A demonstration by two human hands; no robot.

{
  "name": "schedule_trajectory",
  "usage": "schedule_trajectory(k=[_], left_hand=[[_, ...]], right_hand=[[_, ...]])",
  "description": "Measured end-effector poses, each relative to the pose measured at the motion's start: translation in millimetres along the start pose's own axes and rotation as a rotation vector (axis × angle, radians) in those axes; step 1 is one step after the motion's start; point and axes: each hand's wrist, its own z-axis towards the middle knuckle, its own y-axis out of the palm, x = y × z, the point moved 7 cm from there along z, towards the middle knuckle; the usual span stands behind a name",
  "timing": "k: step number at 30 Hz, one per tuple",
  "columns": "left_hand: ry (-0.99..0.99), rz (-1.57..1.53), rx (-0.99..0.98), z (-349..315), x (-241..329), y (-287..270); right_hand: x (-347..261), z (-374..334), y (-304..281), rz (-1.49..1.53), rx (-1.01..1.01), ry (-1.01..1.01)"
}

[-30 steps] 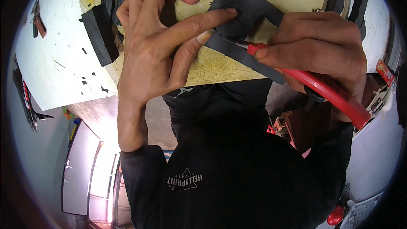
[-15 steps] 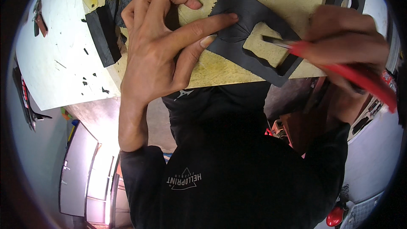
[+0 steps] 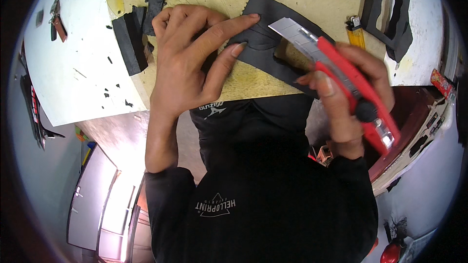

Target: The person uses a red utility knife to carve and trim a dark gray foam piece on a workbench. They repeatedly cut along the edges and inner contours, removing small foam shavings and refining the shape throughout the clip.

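Observation:
A black foam piece [image 3: 262, 43] with a cut-out opening lies at the front edge of the table. My left hand [image 3: 187, 61] grips its left part, index finger on top and thumb at the near edge, and creases run through the foam beside them. My right hand [image 3: 339, 112] is closed around a red utility knife [image 3: 347, 75]. The knife's segmented blade is out and points up and left, over the foam near the creases. Whether the blade touches the foam I cannot tell. Knife and right hand cover part of the opening and the foam's right end.
A black foam block [image 3: 129, 44] and a ragged black strip [image 3: 158, 0] lie left of my left hand. A yellow lighter [image 3: 356, 34] and another cut-out foam piece [image 3: 382, 14] are at the right. Small black scraps and a folding tool [image 3: 57, 19] rest on the white surface [image 3: 83, 63].
The right hand has come left and nearer with the knife, turning it so the blade crosses above the foam. The left hand keeps its grip. The lighter has come into sight.

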Motion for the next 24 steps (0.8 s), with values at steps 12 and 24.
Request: schedule_trajectory(k=[12, 24], left_hand=[[-0.168, 0.008, 0.072, -12, 10, 6], [-0.236, 0.010, 0.111, -10, 3, 7]], right_hand=[[-12, -38, 46, -0.149, 0.323, -0.336], [-16, -37, 66, -0.370, 0.058, -0.289]])
